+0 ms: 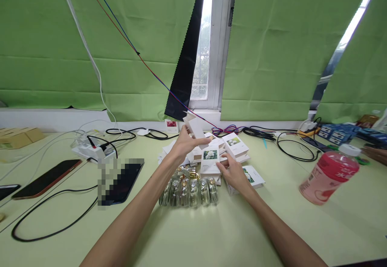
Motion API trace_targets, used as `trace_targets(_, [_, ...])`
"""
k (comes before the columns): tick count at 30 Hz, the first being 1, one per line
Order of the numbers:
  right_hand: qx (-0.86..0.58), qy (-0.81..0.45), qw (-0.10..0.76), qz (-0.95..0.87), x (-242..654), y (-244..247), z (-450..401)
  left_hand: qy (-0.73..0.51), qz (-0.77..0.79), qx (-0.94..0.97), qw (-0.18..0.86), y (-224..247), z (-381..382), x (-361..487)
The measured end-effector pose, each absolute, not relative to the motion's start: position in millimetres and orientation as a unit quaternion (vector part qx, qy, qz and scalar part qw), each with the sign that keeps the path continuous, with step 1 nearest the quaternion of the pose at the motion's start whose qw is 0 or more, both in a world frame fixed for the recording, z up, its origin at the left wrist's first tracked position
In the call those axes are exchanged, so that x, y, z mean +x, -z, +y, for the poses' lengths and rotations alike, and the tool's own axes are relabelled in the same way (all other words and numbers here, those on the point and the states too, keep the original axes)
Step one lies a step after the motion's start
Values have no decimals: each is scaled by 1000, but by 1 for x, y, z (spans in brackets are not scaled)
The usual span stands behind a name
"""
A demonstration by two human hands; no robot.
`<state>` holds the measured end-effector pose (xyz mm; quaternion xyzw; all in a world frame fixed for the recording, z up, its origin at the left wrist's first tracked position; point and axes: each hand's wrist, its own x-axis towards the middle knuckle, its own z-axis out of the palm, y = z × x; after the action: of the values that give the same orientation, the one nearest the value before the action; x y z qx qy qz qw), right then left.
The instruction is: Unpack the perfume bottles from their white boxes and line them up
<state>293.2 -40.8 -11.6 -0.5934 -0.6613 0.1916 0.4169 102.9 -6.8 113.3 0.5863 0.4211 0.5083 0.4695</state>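
My left hand [185, 142] grips a white box [195, 125] with its end open, raised above the pile. Lower and to the right, the thumb and fingers of my right hand [234, 171] close on the edge of a white box with a flower picture [210, 160]. More white flower boxes lie around it, one [236, 145] behind my right hand and another [255, 177] beside it. Several glass bottles [193, 192] stand in rows in front of the pile, partly behind my left forearm.
Phones [48, 178] and a power strip [93, 151] with looping cables lie at the left. A pink drink bottle [329, 176] stands at the right. Black cables [260, 133] run along the back near blue boxes [337, 133]. Part of another person's hand [375, 153] shows at the far right.
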Motion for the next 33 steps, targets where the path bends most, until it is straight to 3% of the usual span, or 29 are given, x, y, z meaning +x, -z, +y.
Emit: trace_targets(33, [-566, -236, 448, -651, 288, 12, -43, -502, 434, 590, 459, -114, -5, 101])
